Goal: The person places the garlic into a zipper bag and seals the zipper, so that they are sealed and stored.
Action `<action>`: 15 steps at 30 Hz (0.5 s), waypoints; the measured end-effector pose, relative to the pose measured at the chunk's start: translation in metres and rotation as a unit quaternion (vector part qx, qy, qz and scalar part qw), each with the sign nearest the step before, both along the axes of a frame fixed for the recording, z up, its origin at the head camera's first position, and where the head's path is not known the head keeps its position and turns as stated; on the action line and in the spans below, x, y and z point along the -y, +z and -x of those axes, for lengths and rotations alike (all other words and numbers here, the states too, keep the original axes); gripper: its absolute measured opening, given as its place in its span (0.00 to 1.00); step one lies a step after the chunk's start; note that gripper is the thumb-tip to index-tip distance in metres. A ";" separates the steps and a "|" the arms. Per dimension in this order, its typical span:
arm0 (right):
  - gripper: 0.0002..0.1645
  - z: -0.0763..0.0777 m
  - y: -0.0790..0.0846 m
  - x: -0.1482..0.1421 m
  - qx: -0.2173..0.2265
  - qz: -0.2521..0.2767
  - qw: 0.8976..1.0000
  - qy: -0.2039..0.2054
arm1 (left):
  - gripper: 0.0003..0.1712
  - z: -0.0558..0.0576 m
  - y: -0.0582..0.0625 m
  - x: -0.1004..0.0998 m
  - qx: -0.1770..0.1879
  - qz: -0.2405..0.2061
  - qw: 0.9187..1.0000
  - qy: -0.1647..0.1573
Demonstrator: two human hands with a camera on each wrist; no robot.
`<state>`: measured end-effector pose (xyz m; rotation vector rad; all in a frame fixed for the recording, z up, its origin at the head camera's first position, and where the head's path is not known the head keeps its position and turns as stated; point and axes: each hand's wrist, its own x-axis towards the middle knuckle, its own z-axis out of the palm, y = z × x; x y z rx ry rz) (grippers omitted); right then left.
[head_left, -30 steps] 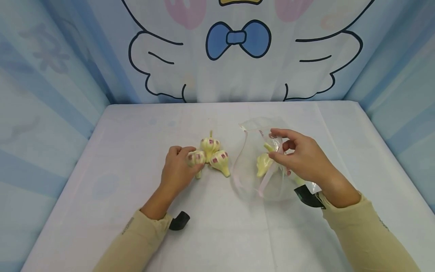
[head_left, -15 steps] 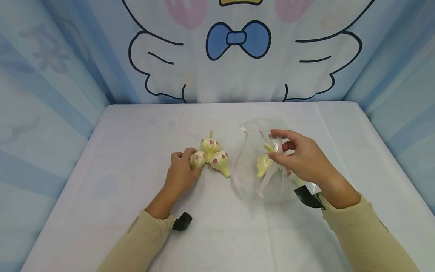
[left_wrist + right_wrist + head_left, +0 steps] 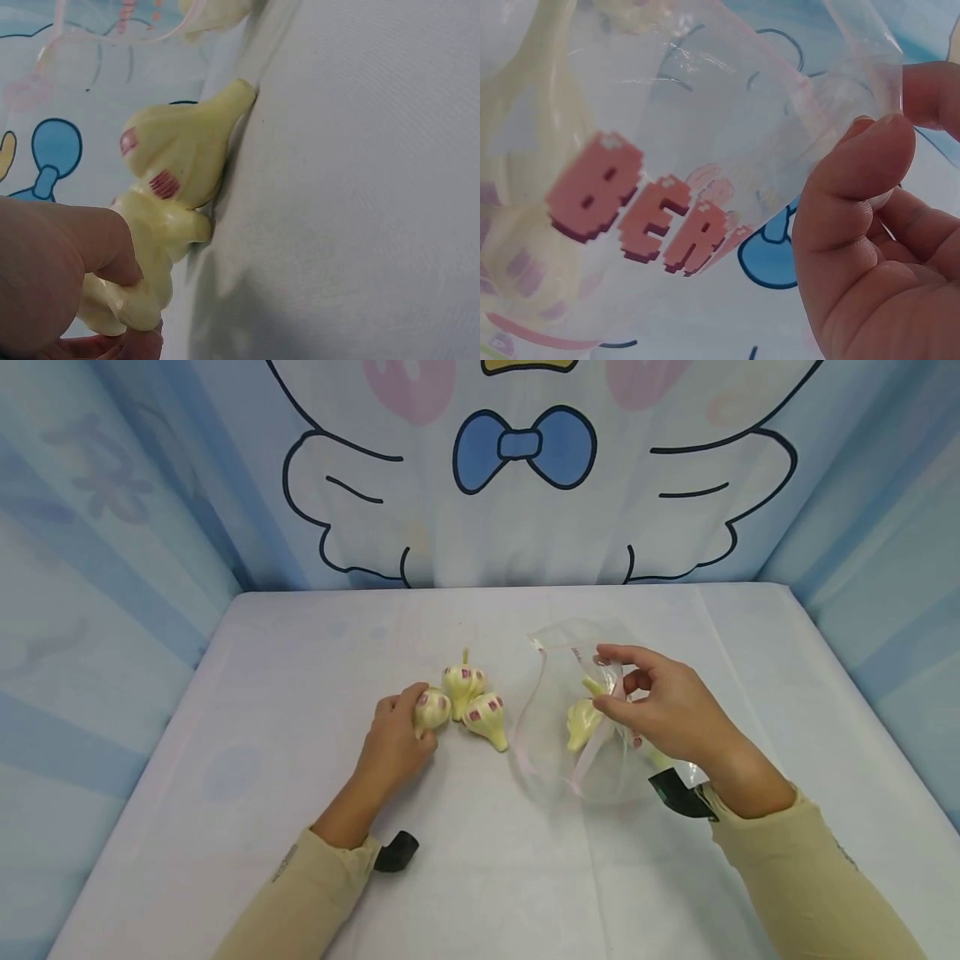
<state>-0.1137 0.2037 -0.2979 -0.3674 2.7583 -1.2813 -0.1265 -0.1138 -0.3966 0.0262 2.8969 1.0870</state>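
My left hand [image 3: 397,735] grips a pale yellow garlic bulb [image 3: 432,710] with purple patches, thumb on the near side. Right of it, two more garlic bulbs lie close together on the table: one behind [image 3: 462,681] with its stem pointing away, one in front [image 3: 486,717]. In the left wrist view, the held garlic bulb [image 3: 139,304] is partly covered by my fingers. My right hand [image 3: 663,697] pinches the edge of a clear plastic bag [image 3: 551,710] with pink trim. Inside the bag are garlic bulbs [image 3: 582,724]; red lettering [image 3: 596,187] shows on its side.
A white cloth covers the table [image 3: 480,860]. Behind it hangs a curtain [image 3: 525,535] with a blue bow tie print; blue patterned curtains [image 3: 97,610] close off the sides.
My left hand has closed its grip on the leftmost garlic bulb, tipped it upward and drawn it slightly left, apart from the other two. The right hand and bag stay put.
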 end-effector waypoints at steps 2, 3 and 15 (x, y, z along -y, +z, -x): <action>0.38 0.000 0.000 0.000 0.001 -0.002 1.000 -0.001 | 0.41 -0.001 0.003 0.000 -0.010 -0.003 1.000 -0.004; 0.38 0.000 0.001 0.000 0.002 -0.002 1.000 -0.003 | 0.42 -0.001 0.005 0.001 -0.017 -0.005 1.000 -0.007; 0.38 0.002 0.004 -0.001 0.003 -0.010 1.000 -0.013 | 0.43 -0.012 0.030 -0.004 -0.109 -0.068 0.991 -0.022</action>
